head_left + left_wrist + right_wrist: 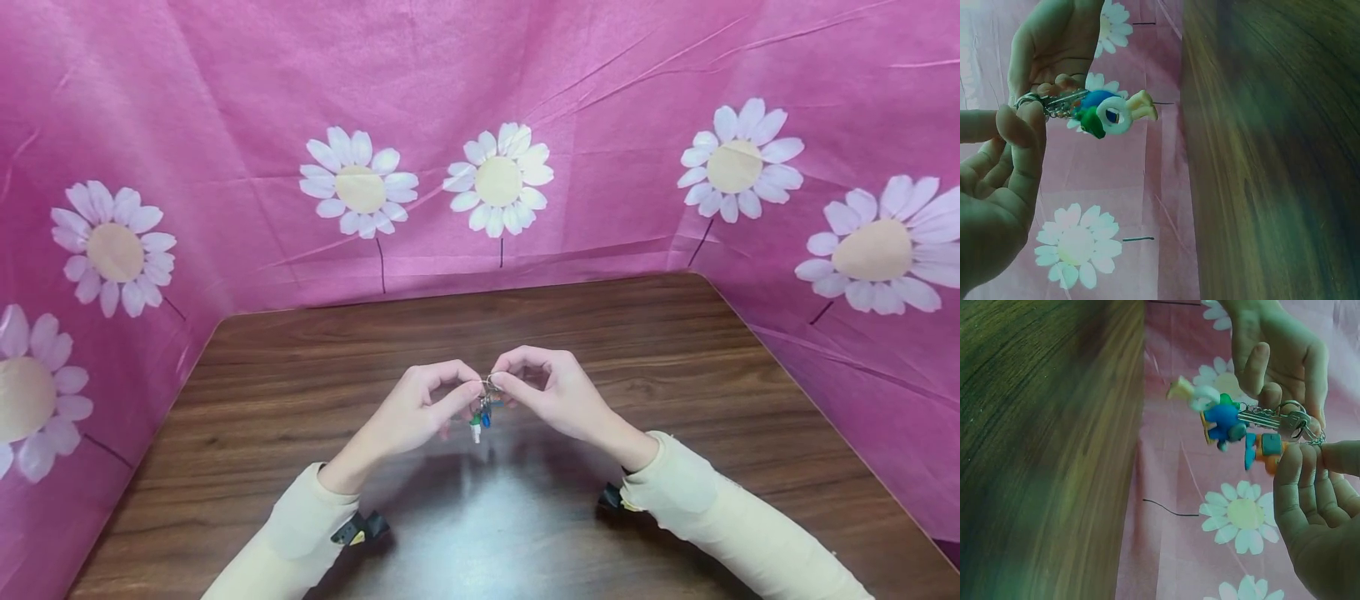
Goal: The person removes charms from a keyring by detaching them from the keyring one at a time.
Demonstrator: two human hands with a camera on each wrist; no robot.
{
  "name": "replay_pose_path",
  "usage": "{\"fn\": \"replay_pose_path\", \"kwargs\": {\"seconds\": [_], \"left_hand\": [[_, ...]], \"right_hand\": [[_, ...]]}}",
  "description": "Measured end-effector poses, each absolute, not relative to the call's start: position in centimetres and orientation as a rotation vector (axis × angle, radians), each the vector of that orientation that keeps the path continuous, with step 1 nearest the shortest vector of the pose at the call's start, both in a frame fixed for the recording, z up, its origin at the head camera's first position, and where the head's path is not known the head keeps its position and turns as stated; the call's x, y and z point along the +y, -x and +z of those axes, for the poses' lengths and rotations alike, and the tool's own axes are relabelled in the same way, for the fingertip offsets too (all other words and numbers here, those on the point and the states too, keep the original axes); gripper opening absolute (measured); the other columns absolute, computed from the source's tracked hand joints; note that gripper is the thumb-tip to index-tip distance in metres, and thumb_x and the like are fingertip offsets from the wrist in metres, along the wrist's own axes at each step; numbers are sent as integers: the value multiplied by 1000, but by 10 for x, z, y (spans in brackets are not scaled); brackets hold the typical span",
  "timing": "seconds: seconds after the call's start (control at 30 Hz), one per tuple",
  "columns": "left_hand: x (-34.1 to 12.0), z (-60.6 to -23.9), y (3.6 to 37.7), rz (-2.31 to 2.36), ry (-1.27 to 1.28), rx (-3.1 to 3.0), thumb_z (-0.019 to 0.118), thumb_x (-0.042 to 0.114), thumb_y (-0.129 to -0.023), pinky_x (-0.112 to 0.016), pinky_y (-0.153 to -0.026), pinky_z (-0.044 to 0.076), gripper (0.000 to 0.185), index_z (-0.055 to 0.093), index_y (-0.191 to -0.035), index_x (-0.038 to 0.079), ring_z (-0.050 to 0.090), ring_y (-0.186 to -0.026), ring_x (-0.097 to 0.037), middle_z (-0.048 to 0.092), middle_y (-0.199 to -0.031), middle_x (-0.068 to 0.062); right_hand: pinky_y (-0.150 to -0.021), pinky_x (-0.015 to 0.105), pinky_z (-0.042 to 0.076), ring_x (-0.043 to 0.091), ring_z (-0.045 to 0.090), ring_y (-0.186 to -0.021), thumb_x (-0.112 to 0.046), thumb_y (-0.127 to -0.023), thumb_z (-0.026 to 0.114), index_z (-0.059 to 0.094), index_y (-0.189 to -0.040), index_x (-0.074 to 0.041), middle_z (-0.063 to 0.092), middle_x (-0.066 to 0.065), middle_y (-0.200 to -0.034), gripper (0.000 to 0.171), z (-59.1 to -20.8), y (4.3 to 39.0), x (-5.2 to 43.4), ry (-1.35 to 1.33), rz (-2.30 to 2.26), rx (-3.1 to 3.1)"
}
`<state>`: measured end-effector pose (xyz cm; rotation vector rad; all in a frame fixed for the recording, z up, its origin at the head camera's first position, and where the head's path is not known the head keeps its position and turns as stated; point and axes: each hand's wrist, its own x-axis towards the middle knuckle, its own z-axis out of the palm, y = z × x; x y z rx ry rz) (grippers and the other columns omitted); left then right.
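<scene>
Above the table, both hands hold a bunch of keys (1263, 419) on a metal key ring (1027, 100). My left hand (422, 408) pinches the ring between thumb and forefinger. From the other side, my right hand (558, 393) pinches the ring and the small chain on it with thumb and fingertips. Small figure charms hang below with the keys: a blue one (1224, 420), an orange one with teal parts (1270, 445), and a white-and-green one (1116, 115) with pale yellow legs. In the head view the fingers partly cover the bunch.
A dark wood-grain table (300, 350) lies under the hands. Pink cloth (600, 75) printed with white daisies hangs along its back and sides. Cream sleeves (697, 483) cover the forearms, with a small black device (360, 528) by the left wrist.
</scene>
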<state>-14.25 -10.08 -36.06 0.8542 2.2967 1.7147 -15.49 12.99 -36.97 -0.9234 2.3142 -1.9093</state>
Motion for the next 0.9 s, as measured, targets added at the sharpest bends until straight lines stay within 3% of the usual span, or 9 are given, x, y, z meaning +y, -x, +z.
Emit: {"fn": "replay_pose_path", "kwargs": {"seconds": [0.13,0.3,0.5,0.73,0.9], "left_hand": [[-100,-359,142,1790,-860,2240,59,13,-104,-42,-43,54,13,70,-102,7,65,-67,-18,70,-79,-11],[-97,-362,140,1881,-831,2212,60,12,-103,-38,-44,55,13,71,-103,6,67,-71,-26,70,-81,-11],[-93,-366,140,1999,-738,2205,60,11,-103,-39,-48,57,14,70,-103,0,65,-66,-21,68,-79,-14],[-97,-355,142,2158,-601,2316,65,15,-101,-32,-46,54,15,72,-101,2,65,-61,-21,72,-84,-11],[-97,-355,140,2064,-626,2372,66,14,-100,-31,-56,58,13,74,-102,3,70,-76,-20,75,-93,-9]], "right_hand": [[-65,40,62,29,68,-70,-3,-96,69,70,-100,-3,71,9,-83,5,-369,155,130,916,-1934,2277],[-64,41,62,22,68,-71,0,-96,68,70,-101,-1,71,8,-83,6,-371,153,129,922,-1944,2274],[-56,29,56,25,68,-67,-6,-94,72,73,-96,-8,71,1,-76,3,-373,154,130,1043,-1755,2422],[-56,23,50,9,64,-69,-13,-93,75,74,-91,-15,72,-6,-80,3,-376,156,136,997,-1480,2556],[-58,28,53,19,67,-71,-17,-95,73,73,-95,-11,71,-1,-80,6,-372,161,142,1011,-1634,2473]]}}
